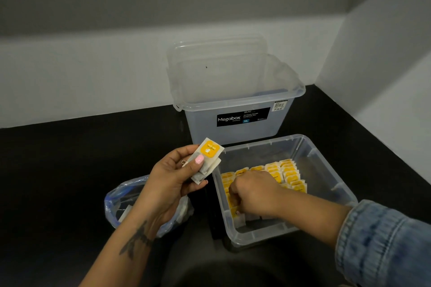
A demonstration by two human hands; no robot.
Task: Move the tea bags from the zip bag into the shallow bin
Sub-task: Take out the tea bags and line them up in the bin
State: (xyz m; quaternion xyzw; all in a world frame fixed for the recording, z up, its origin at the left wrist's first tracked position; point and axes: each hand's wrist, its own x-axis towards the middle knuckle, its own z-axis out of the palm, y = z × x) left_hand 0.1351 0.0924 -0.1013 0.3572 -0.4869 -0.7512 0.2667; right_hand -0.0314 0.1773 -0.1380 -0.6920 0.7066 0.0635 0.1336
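Note:
My left hand (172,182) pinches a small stack of tea bags (207,158) with yellow tags, held above the gap between the zip bag and the shallow bin. The clear zip bag (119,202) with a blue seal lies open on the dark counter under my left wrist, a few bags showing inside. The clear shallow bin (326,165) sits to the right and holds rows of yellow-tagged tea bags (289,172). My right hand (254,193) is down inside the bin with curled fingers on the tea bags at the near left; its fingertips are hidden.
A tall clear Megabox storage box (238,121) stands behind the shallow bin, its lid (217,53) leaning against the wall. White walls meet in a corner at the back right. Dark countertop (70,170) spreads to the left.

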